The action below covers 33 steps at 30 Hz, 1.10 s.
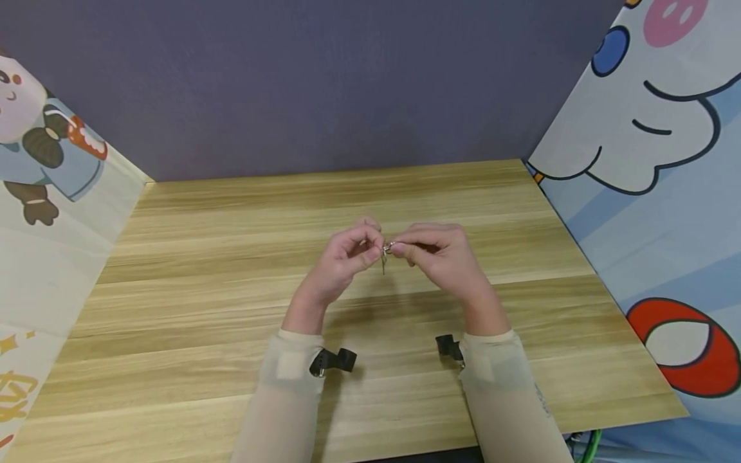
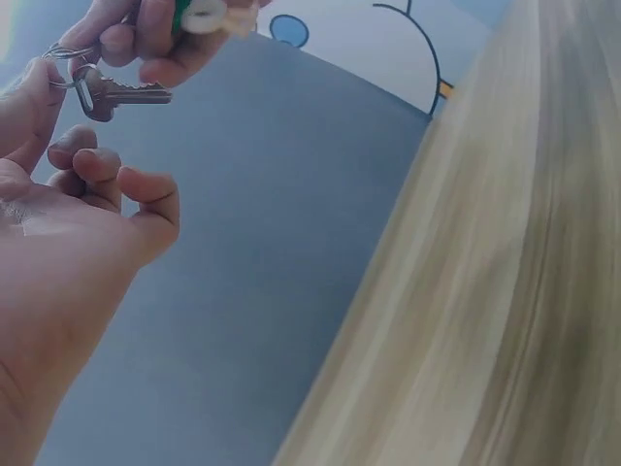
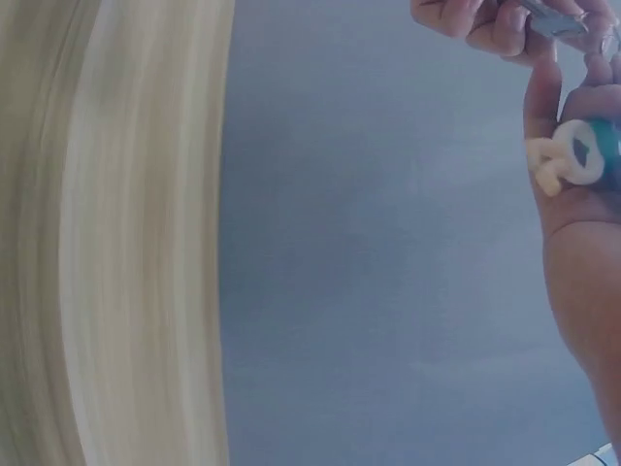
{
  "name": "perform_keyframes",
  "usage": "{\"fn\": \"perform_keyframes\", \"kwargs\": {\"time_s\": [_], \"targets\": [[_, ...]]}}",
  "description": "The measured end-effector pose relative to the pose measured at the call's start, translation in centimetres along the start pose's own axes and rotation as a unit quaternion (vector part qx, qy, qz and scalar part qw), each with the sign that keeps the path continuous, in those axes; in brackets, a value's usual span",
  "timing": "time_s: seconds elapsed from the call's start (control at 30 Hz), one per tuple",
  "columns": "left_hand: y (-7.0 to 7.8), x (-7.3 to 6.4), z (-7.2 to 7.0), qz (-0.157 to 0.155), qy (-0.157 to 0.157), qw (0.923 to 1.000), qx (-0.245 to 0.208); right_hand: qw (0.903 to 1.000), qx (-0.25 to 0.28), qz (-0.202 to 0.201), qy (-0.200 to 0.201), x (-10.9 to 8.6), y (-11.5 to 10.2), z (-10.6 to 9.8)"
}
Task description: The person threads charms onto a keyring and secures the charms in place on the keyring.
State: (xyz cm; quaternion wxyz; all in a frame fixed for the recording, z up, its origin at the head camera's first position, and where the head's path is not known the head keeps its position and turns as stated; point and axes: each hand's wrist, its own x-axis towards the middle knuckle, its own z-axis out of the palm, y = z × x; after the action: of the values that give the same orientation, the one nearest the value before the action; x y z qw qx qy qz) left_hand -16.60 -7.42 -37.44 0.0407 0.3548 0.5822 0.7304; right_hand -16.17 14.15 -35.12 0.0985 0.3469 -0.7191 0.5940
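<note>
Both hands meet above the middle of the table. Thumb and fingers of the left hand (image 1: 341, 257) pinch a metal key ring (image 2: 66, 53). A silver key (image 2: 121, 94) hangs from the ring beside the left fingertips; in the head view the key (image 1: 383, 262) points down. My right hand (image 1: 442, 257) pinches the ring from the other side. A white and green charm (image 3: 582, 152) lies against the right palm, partly hidden by the fingers. In the right wrist view the left hand (image 3: 480, 24) shows at the top.
A wood-grain table (image 1: 202, 289) lies under both hands, with a dark grey wall (image 1: 336, 90) behind it. Printed cartoon panels (image 1: 654, 148) flank it. Black straps (image 1: 336, 361) stick out from the sleeves. A green cable (image 1: 592, 445) shows at the lower right.
</note>
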Motion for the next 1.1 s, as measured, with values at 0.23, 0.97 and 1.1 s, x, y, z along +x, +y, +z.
{"fn": "perform_keyframes", "kwargs": {"time_s": [0.23,0.97,1.1], "targets": [[0.3,0.0,0.1,0.017,0.001,0.9998,0.009,0.9996,0.025,0.008,0.006,-0.1,-0.3,-0.1],[1.3,-0.4,0.2,-0.085,0.04,0.9906,0.099,0.9751,-0.182,-0.125,0.02,0.3,-0.8,0.1],[1.2,-0.3,0.1,-0.077,0.03,0.9907,0.108,0.969,-0.203,-0.14,0.014,0.4,-1.1,0.2]]}}
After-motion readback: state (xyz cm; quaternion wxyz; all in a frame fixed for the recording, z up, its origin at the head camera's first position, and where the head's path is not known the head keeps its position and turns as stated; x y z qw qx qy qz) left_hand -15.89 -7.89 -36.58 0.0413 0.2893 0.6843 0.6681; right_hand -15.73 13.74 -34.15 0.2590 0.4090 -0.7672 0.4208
